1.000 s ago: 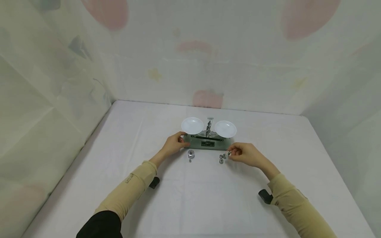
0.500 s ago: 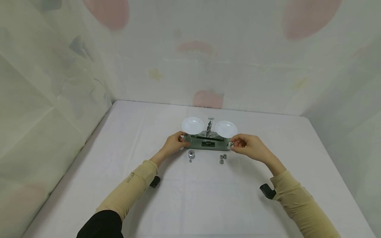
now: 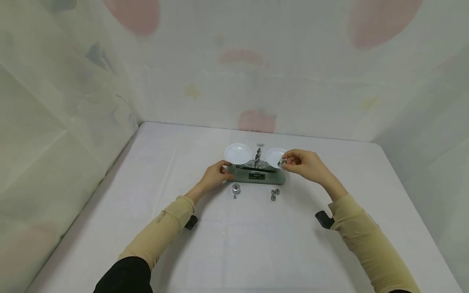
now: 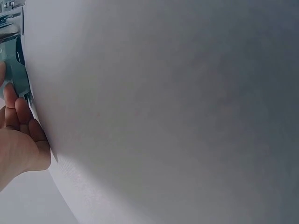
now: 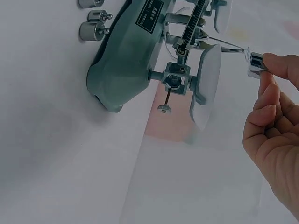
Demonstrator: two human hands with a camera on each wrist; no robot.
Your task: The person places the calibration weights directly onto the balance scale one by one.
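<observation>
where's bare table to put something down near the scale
Bare cloth lies between the sleeves, toward the near table edge, and behind the balance scale. In front of it, loose weights and a bigger weight crowd; left hand grips its base.

In front of me a white table (image 3: 234, 244) carries four spare metal weights: a large one (image 3: 236, 188) with a tiny one (image 3: 235, 197) just beside it, and two small ones (image 3: 275, 193) close together further right. Pale patterned sheets (image 3: 73, 101) wall the table in.

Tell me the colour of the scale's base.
The scale's base is a dull grey-green with a small black label, clearest in the right wrist view.
</observation>
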